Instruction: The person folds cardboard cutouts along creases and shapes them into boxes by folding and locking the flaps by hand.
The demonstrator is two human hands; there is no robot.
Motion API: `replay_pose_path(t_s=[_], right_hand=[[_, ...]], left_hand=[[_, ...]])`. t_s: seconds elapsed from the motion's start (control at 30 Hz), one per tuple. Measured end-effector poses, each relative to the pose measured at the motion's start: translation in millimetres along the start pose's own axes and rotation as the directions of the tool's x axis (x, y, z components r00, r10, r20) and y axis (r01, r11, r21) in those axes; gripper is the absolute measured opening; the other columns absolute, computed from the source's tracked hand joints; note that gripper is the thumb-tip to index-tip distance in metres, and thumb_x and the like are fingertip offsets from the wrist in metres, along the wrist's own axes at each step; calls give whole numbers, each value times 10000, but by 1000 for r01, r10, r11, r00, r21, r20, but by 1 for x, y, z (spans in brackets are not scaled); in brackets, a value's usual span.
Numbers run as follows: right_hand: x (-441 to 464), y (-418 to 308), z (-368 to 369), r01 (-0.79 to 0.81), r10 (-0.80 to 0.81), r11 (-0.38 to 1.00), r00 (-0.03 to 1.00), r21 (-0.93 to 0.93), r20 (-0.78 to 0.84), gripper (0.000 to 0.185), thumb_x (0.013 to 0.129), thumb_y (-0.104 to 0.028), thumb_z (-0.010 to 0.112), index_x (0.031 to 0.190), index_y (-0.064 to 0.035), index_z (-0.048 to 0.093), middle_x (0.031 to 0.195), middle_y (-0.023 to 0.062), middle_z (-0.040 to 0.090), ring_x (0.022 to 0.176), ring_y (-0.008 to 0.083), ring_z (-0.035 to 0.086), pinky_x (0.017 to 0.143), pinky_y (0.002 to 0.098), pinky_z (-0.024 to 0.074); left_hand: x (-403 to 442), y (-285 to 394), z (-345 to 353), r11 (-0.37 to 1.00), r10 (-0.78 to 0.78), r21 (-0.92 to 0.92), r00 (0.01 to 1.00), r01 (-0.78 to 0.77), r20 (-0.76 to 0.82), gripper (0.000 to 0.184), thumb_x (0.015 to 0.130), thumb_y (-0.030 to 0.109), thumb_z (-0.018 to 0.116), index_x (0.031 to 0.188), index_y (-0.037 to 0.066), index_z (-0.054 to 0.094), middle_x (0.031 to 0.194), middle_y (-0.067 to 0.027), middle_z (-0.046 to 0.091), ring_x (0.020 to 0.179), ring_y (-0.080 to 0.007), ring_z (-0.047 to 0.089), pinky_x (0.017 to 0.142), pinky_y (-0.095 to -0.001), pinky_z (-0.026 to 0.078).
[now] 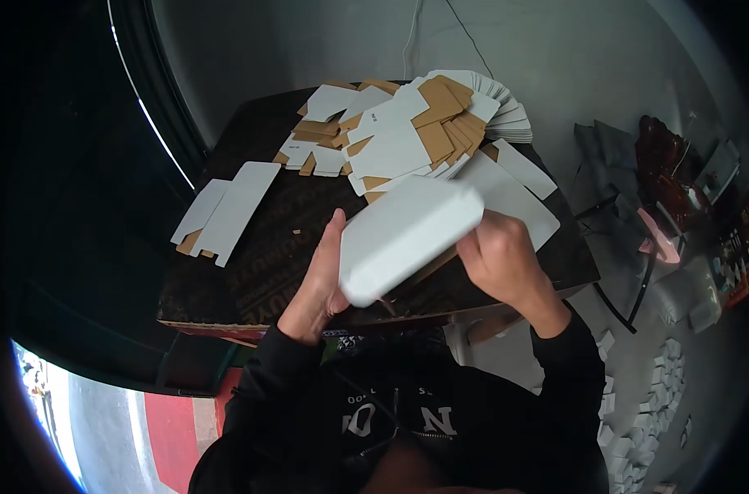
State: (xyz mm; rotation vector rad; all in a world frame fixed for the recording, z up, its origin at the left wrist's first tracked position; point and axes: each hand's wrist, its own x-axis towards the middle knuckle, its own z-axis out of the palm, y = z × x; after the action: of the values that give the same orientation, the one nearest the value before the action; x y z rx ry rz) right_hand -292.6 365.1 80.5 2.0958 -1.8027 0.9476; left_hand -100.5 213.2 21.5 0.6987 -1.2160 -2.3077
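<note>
A white cardboard box (411,235) is held tilted above the near part of the table, between my two hands. My left hand (315,284) grips its left end, thumb pointing up along the side and the other fingers hidden behind it. At the right end my right hand (504,257) is closed with curled fingers on the box's edge. A strip of brown inner card shows below the box near those fingers. Just behind it lies a heap of flat white-and-brown box blanks (391,136), some overlapping in a fan.
Two flat blanks (238,210) lie apart on the dark table (218,288) at left. Further white blanks (522,169) rest at its right side. Many small white boxes (658,395) are piled on the floor at right, below a dark chair (609,165). A grey wall stands behind.
</note>
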Motion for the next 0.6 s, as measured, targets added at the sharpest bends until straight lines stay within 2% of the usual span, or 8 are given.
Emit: replay_pose_path(t_s=[0.13,0.17,0.23,0.3,0.33,0.47,0.6], right_hand=[[6,5,-5,-283,287,955,957,-94,38,106,836,-47,561,912,19,596,602,182,588,495,376,508,517,455,432],[7,6,-6,-287,291,953,956,-95,40,106,836,-47,561,912,19,596,602,182,588,495,376,508,517,455,432],[8,9,-6,-315,321,946,943,-83,84,76,839,-61,560,839,15,564,578,193,566,487,382,487,526,453,429],[9,10,-4,-339,346,938,929,-71,132,117,842,-75,559,767,11,532,554,204,544,479,388,467,534,451,426],[9,10,-1,-339,346,938,927,-72,142,117,842,-75,559,767,11,532,554,204,544,479,388,467,534,451,426],[8,18,17,-327,304,944,907,33,291,105,839,-79,554,811,22,540,565,184,554,460,360,457,524,443,415],[18,11,5,-334,306,940,914,65,267,72,826,-56,554,833,16,553,632,161,590,516,322,504,551,417,433]], left_hand=[[-2,8,-30,972,-49,236,972,-6,228,974,926,580,480,1533,-42,41,1525,-334,218,1305,-453,427,948,-423,507],[-3,6,-30,972,-53,235,972,-2,230,974,926,580,480,1533,-42,41,1525,-334,218,1305,-453,427,948,-423,507],[-10,-4,-27,835,227,422,920,-353,321,1056,849,489,625,1535,-38,21,1537,-327,194,1353,-460,353,1027,-450,439],[-16,-14,-24,550,448,538,770,-638,454,1169,771,398,770,1538,-35,1,1550,-320,171,1400,-468,280,1105,-476,371],[-18,-18,-20,557,449,537,774,-634,447,1169,771,398,770,1538,-35,1,1550,-320,171,1400,-468,280,1105,-476,371],[-20,-36,1,391,531,754,799,-528,284,1347,593,189,889,1538,-24,-48,1569,-305,119,1439,-440,214,1180,-488,238],[-12,-46,-6,386,523,763,804,-519,283,1326,611,179,880,1535,-23,-51,1568,-308,107,1439,-424,221,1172,-487,260]])
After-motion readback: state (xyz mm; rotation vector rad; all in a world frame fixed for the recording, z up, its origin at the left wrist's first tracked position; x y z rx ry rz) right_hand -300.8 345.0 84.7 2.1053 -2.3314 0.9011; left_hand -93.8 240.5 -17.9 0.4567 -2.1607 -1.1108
